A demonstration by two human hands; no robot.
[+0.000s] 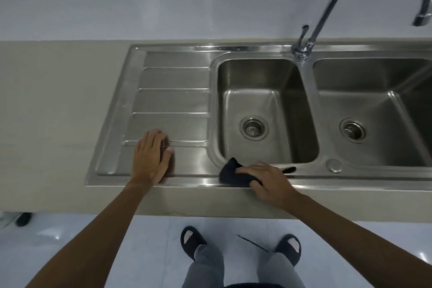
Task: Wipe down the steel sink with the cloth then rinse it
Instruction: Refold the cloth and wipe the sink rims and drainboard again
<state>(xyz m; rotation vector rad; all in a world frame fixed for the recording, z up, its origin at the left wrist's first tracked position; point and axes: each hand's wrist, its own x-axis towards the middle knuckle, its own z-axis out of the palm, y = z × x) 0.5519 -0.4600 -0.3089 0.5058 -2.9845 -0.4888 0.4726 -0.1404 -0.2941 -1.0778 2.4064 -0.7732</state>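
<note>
A steel sink [306, 110] with two bowls and a ribbed drainboard [173, 100] on its left is set in a beige counter. My right hand [266, 180] presses a dark cloth [231, 174] onto the sink's front rim, just below the left bowl. Part of the cloth is hidden under the fingers. My left hand [150, 156] lies flat on the near end of the drainboard, fingers together and holding nothing. A curved chrome tap [327, 7] rises behind the divider between the bowls, its spout over the right bowl. No water runs.
The beige counter [51, 112] stretches left of the sink. Each bowl has a drain strainer [253, 127]. A small round cap [334, 165] sits on the front rim. Below the counter edge are a tiled floor and my feet in dark slippers [192, 241].
</note>
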